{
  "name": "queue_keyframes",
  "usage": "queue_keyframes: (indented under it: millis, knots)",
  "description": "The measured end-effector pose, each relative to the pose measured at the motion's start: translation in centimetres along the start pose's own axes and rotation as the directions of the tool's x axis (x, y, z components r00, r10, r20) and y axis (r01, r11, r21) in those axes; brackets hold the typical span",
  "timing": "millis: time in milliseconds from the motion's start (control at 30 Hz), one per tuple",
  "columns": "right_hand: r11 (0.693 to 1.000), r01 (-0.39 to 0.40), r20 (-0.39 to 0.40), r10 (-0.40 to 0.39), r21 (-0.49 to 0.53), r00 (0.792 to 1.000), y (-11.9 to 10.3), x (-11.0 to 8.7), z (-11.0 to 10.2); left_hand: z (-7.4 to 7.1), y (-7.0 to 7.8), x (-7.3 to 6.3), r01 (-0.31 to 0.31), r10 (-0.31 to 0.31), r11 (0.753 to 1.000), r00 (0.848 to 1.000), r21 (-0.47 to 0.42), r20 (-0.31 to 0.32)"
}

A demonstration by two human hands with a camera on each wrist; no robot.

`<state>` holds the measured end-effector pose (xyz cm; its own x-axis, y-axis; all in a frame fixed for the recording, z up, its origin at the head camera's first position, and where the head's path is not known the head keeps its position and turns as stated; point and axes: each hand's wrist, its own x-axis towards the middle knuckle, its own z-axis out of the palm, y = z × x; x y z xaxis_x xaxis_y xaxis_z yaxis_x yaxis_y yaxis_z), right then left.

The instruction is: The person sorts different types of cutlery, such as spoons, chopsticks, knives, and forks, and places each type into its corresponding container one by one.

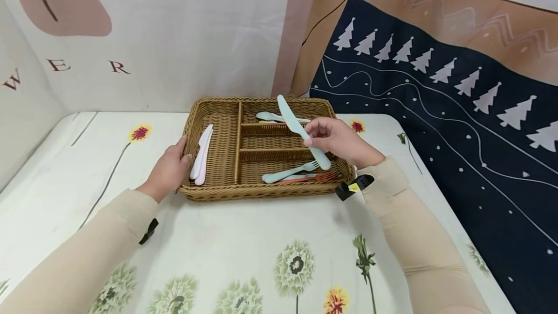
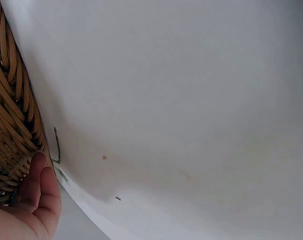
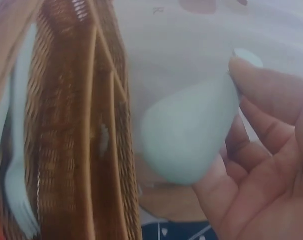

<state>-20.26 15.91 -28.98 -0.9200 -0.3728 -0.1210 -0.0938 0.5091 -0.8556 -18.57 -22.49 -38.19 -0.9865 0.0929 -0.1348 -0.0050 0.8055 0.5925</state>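
A mint-green plastic knife is pinched between the thumb and fingers of my right hand, held slanted above the right part of a brown wicker cutlery basket. Close up in the right wrist view, the knife's rounded end hangs from the fingertips. My left hand grips the basket's left rim; in the left wrist view its fingers lie against the woven wall. Two pale knives lie in the long left compartment. The front right compartment holds a mint fork and an orange fork.
A mint spoon and other pale cutlery lie in the back right compartment. Wooden dividers split the basket. Beneath it is a flower-printed tablecloth. White curtain and dark tree-patterned cloth hang behind and to the right.
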Motion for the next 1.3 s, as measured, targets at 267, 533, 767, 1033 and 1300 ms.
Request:
queue_keyframes:
  millis: [267, 533, 767, 1033, 1300]
  knots:
    - [0.986, -0.074, -0.094, 0.088, 0.148, 0.992, -2.3, 2.6, 1.7, 0.0, 0.0, 0.2, 0.013, -0.013, 1.000, 1.000, -0.006, 0.008]
    - [0.947, -0.053, -0.098, 0.088, 0.315, 0.991, -3.6, 4.9, 3.6, 0.0, 0.1, 0.0, 0.013, -0.013, 1.000, 1.000, -0.010, 0.000]
    - [0.885, -0.044, -0.086, 0.094, 0.463, 0.992, -4.6, 6.6, 5.6, 0.0, 0.3, 0.0, 0.013, -0.013, 1.000, 1.000, 0.001, 0.002]
    - [0.834, -0.067, -0.050, 0.113, 0.547, 0.992, -5.7, 8.0, 7.5, 0.0, 0.3, 0.0, 0.012, -0.012, 1.000, 1.000, 0.000, 0.008]
    - [0.764, -0.087, -0.052, 0.156, 0.639, 0.986, -6.3, 9.2, 9.6, -0.1, 0.2, -0.1, 0.004, -0.004, 1.000, 1.000, -0.006, 0.015]
